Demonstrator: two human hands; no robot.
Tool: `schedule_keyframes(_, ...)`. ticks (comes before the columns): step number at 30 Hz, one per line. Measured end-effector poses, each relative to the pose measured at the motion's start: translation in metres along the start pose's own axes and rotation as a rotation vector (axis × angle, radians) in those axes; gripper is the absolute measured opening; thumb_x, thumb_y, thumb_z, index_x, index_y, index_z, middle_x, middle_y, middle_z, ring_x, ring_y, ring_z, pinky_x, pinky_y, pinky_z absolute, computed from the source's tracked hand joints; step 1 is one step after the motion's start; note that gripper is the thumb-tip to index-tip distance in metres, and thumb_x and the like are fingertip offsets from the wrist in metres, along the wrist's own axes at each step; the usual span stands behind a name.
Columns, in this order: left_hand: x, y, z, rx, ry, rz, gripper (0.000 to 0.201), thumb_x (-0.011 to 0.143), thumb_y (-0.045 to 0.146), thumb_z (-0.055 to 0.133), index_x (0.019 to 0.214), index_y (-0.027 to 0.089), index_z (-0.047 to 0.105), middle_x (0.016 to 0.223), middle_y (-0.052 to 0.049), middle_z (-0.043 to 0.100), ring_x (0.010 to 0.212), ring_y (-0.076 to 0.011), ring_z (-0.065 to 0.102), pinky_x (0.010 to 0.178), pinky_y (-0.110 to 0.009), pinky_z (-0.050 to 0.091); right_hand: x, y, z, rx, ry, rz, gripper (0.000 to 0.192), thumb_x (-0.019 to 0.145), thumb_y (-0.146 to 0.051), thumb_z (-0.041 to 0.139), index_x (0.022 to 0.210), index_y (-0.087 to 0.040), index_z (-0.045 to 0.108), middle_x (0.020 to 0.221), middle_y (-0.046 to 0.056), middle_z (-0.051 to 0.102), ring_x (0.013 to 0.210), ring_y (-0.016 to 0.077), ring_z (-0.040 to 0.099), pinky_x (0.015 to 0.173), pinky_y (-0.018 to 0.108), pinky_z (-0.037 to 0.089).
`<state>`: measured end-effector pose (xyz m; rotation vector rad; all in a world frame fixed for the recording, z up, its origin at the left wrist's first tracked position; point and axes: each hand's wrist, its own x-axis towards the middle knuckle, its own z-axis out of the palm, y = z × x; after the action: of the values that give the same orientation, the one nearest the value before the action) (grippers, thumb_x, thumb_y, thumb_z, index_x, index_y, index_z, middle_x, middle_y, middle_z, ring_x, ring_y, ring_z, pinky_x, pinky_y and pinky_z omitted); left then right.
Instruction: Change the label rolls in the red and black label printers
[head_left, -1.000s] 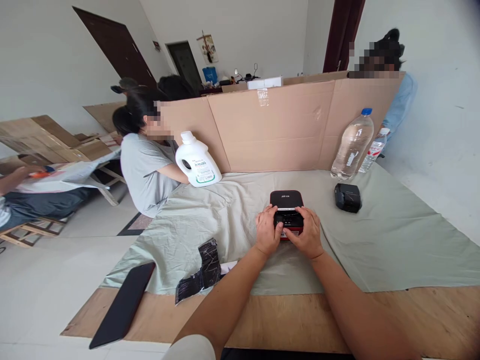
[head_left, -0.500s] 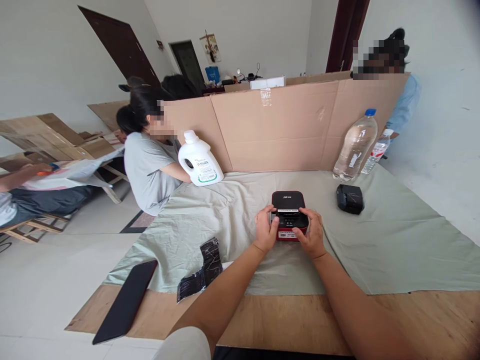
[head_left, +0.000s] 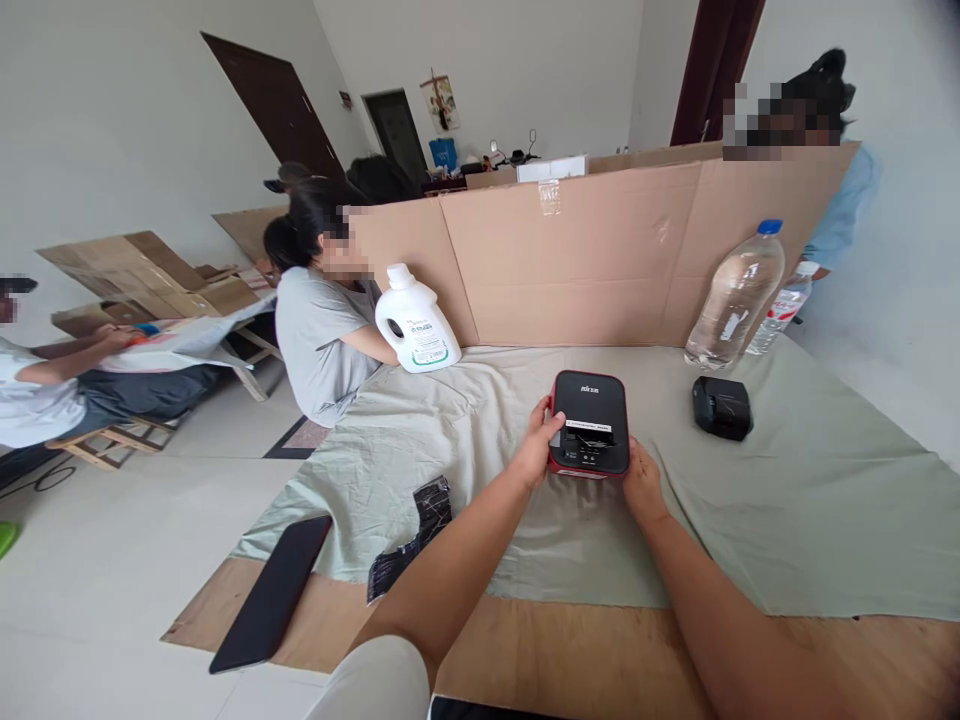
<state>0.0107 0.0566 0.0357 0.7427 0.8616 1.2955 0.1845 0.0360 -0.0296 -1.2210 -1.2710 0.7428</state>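
A small black-and-red label printer (head_left: 589,400) faces me at the middle of the cloth, held between my two hands. A white strip and a slot cross its lid, with small buttons along the near edge. My left hand (head_left: 535,445) is closed on the printer's left side, the thumb resting on the top edge. My right hand (head_left: 643,480) wraps the near right corner, its fingers partly hidden beneath. A black, crinkled piece of wrapping (head_left: 431,510) lies beside my left forearm.
A white detergent jug (head_left: 418,325) stands at the back left, before a cardboard partition (head_left: 570,260). Two plastic bottles, one large (head_left: 735,295), stand at the back right near a black device (head_left: 722,407). A dark flat slab (head_left: 270,595) overhangs the table's left edge. Other people sit nearby.
My hands have shifted from the printer's top to its sides and taken hold of it. The printer is now raised and tipped, showing more of its lid. The camera view has turned slightly left.
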Motion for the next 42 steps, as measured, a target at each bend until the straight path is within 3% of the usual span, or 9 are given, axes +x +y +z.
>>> schedule_keyframes(6, 0.036, 0.061, -0.055, -0.144, 0.171, -0.107, 0.041, 0.071, 0.019, 0.064, 0.111, 0.011, 0.063, 0.079, -0.006, 0.073, 0.068, -0.0217, 0.069, 0.073, -0.036, 0.055, -0.012, 0.005, 0.011, -0.107, -0.299, -0.007, 0.06, 0.088, -0.06, 0.046, 0.135, -0.023, 0.053, 0.138, 0.012, 0.056, 0.121, 0.0256, 0.058, 0.101, 0.046, 0.048)
schedule_keyframes(12, 0.073, 0.136, -0.13, -0.119, 0.454, -0.067, 0.025, 0.08, 0.022, 0.054, 0.098, 0.01, 0.066, 0.076, -0.009, 0.073, 0.07, -0.0256, 0.07, 0.071, -0.042, 0.058, -0.012, 0.002, 0.015, -0.363, -0.374, -0.026, 0.047, 0.088, -0.049, 0.047, 0.124, -0.024, 0.062, 0.125, 0.011, 0.065, 0.119, 0.0267, 0.058, 0.101, 0.049, 0.048)
schedule_keyframes(16, 0.083, 0.16, -0.157, 0.031, 0.606, -0.068, 0.023, 0.079, 0.022, 0.056, 0.095, 0.01, 0.066, 0.079, -0.011, 0.072, 0.071, -0.0269, 0.07, 0.071, -0.044, 0.058, -0.013, -0.005, 0.017, -0.444, -0.432, -0.088, 0.041, 0.087, -0.043, 0.049, 0.12, -0.023, 0.064, 0.125, 0.009, 0.066, 0.12, 0.0267, 0.057, 0.103, 0.049, 0.046)
schedule_keyframes(25, 0.088, 0.175, -0.173, 0.445, 0.859, 0.042, 0.01, 0.074, 0.012, 0.062, 0.083, 0.014, 0.061, 0.087, -0.012, 0.069, 0.093, -0.0281, 0.066, 0.081, -0.04, 0.054, -0.012, -0.014, 0.016, -0.5, -0.463, -0.159, 0.034, 0.086, -0.032, 0.053, 0.115, -0.023, 0.067, 0.121, 0.007, 0.068, 0.117, 0.0237, 0.058, 0.103, 0.043, 0.045)
schedule_keyframes(30, 0.084, 0.162, -0.138, 0.794, 0.972, 0.271, 0.027, 0.077, 0.013, 0.059, 0.104, 0.017, 0.059, 0.129, -0.016, 0.055, 0.131, -0.0337, 0.042, 0.104, -0.05, 0.037, -0.014, -0.02, 0.018, -0.551, -0.484, -0.119, 0.031, 0.085, -0.028, 0.055, 0.113, -0.022, 0.068, 0.121, 0.006, 0.068, 0.118, 0.021, 0.057, 0.103, 0.038, 0.044)
schedule_keyframes(32, 0.069, 0.136, -0.109, 1.105, 0.857, 0.41, 0.028, 0.079, 0.018, 0.059, 0.107, 0.018, 0.059, 0.131, -0.015, 0.053, 0.133, -0.0334, 0.04, 0.109, -0.051, 0.031, -0.011, -0.022, 0.019, -0.581, -0.478, -0.083, 0.03, 0.084, -0.028, 0.056, 0.111, -0.024, 0.069, 0.117, 0.005, 0.07, 0.114, 0.0199, 0.059, 0.099, 0.036, 0.047)
schedule_keyframes(36, 0.008, 0.048, -0.048, 1.403, 0.144, 0.343, 0.034, 0.079, 0.022, 0.06, 0.113, 0.017, 0.061, 0.132, -0.015, 0.057, 0.13, -0.0308, 0.046, 0.111, -0.046, 0.031, 0.021, -0.023, 0.008, -0.657, -0.389, -0.02, 0.03, 0.084, -0.034, 0.056, 0.108, -0.022, 0.069, 0.108, 0.009, 0.071, 0.107, 0.0231, 0.062, 0.096, 0.04, 0.048)
schedule_keyframes(39, -0.047, -0.017, -0.019, 1.46, -0.21, 0.225, 0.05, 0.082, 0.035, 0.059, 0.13, 0.022, 0.054, 0.15, -0.014, 0.042, 0.143, -0.0343, 0.029, 0.115, -0.052, 0.021, 0.067, -0.019, -0.023, -0.752, -0.212, 0.007, 0.041, 0.085, -0.041, 0.053, 0.117, -0.019, 0.064, 0.134, 0.017, 0.055, 0.135, 0.0355, 0.037, 0.109, 0.06, 0.027)
schedule_keyframes(42, -0.085, -0.052, -0.007, 1.567, -0.342, 0.167, 0.059, 0.089, 0.042, 0.05, 0.144, 0.024, 0.042, 0.159, -0.011, 0.025, 0.149, -0.0336, 0.012, 0.118, -0.056, 0.01, 0.109, -0.005, -0.07, -1.041, 0.025, 0.035, 0.058, 0.081, -0.049, 0.059, 0.129, -0.018, 0.055, 0.155, 0.018, 0.026, 0.143, 0.0457, 0.011, 0.106, 0.07, 0.015)
